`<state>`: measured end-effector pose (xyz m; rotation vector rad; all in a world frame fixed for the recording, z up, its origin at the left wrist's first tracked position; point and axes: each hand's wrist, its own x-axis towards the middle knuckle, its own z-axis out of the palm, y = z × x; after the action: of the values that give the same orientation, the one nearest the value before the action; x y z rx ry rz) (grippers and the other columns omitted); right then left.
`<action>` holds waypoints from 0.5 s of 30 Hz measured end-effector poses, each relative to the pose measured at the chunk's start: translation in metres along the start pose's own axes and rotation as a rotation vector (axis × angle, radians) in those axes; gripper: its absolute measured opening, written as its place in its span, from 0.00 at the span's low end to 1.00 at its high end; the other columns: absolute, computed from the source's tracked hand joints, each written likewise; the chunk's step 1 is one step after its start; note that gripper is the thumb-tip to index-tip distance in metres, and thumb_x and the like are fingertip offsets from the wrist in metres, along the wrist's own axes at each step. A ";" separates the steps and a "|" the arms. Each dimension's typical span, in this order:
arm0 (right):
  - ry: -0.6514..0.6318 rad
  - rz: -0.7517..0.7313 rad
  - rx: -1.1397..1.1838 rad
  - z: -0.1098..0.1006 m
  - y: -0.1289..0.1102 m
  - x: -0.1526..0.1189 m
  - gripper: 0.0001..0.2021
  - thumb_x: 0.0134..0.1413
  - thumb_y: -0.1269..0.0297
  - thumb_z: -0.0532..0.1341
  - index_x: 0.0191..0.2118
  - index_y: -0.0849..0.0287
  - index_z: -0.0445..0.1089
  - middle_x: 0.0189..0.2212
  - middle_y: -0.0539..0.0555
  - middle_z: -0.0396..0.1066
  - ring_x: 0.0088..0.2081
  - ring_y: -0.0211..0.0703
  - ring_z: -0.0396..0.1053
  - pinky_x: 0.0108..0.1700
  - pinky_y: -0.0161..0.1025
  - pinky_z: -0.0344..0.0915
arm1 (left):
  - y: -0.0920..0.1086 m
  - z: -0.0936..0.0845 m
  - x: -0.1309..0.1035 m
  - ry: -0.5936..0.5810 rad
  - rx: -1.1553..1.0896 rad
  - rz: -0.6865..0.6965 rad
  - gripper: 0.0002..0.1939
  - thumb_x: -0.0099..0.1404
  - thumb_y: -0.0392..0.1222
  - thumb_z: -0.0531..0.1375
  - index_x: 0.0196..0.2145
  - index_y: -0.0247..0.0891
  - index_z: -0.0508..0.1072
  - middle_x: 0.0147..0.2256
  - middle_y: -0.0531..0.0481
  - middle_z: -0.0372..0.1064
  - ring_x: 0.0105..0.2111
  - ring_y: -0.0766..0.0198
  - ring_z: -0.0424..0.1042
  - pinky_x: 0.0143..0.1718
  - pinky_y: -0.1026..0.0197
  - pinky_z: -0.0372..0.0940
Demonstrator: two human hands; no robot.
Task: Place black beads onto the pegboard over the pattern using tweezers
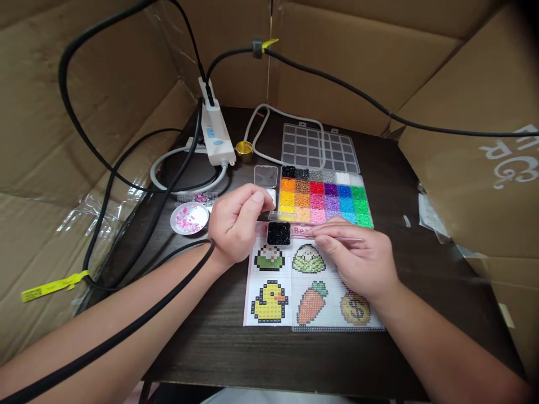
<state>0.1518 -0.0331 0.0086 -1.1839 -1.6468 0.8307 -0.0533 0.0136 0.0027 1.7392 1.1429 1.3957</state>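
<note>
My right hand [357, 252] is closed around pink metal tweezers [343, 238], whose tips point left at a small clear box of black beads [278, 233]. That little box rests at the top of a printed pattern sheet [249, 292], its lid raised behind it. Just above and left of the box is my left hand [240, 221], fingers curled; what they hold, if anything, is hidden. A clear pegboard [337, 329] lies over the sheet's right part, where a carrot [311, 303] and a coin design [355, 307], partly behind my right hand, show.
Behind my hands sits a compartment case of coloured beads [330, 196] with its lid [320, 147] open. A white dish of pink and white beads [189, 218], a gold cup [244, 150], a power strip [218, 134] and black cables [155, 224] are at the left. Cardboard walls [337, 33] surround the table.
</note>
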 end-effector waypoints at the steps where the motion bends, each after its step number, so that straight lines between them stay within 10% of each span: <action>1: -0.001 0.002 0.004 0.001 0.001 0.000 0.06 0.55 0.71 0.64 0.34 0.55 0.79 0.33 0.54 0.79 0.37 0.45 0.76 0.41 0.44 0.73 | 0.000 0.000 0.000 -0.004 -0.004 -0.002 0.15 0.69 0.42 0.51 0.29 0.37 0.73 0.27 0.50 0.71 0.28 0.65 0.68 0.32 0.59 0.63; 15: -0.008 0.001 -0.027 0.002 0.007 0.000 0.05 0.54 0.71 0.64 0.34 0.56 0.78 0.31 0.54 0.78 0.35 0.43 0.75 0.38 0.41 0.73 | 0.000 -0.001 0.000 -0.029 -0.018 0.004 0.15 0.70 0.41 0.51 0.29 0.36 0.73 0.28 0.49 0.70 0.29 0.65 0.66 0.32 0.59 0.61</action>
<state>0.1523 -0.0306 0.0021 -1.2014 -1.6687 0.8176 -0.0543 0.0131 0.0029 1.7443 1.1088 1.3742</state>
